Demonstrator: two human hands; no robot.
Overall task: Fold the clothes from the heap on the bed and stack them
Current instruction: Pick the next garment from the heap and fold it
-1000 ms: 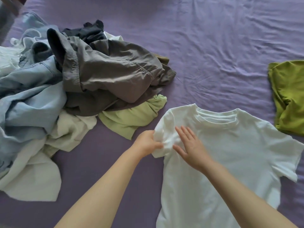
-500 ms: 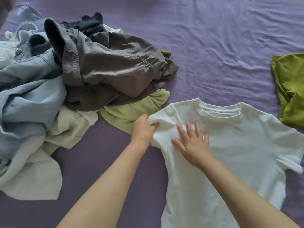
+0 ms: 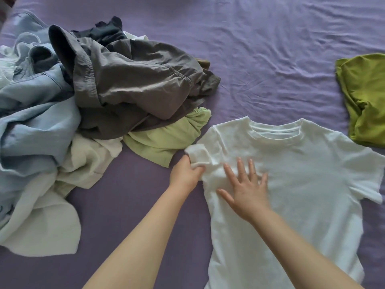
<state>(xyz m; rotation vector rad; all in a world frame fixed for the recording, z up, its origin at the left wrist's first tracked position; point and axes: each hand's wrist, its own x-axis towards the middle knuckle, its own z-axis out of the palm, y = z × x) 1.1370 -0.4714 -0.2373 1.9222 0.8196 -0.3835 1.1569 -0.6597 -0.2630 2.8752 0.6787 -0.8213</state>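
Both hands have shifted along the white T-shirt [image 3: 302, 176]: left hand [image 3: 185, 174] is pinching its bunched sleeve, right hand [image 3: 245, 188] is pressing flat, fingers [image 3: 239, 165] spread. It's lying face-up on the bed [image 3: 270, 59].

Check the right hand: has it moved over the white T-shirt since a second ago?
Yes. The right hand has slid down the white T-shirt, farther from its collar, fingers now spread flat.

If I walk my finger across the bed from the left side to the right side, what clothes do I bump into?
Light blue denim garment → grey trousers → pale green top → white T-shirt, held at its sleeve by the left hand and pressed flat by the right hand → olive-green folded top.
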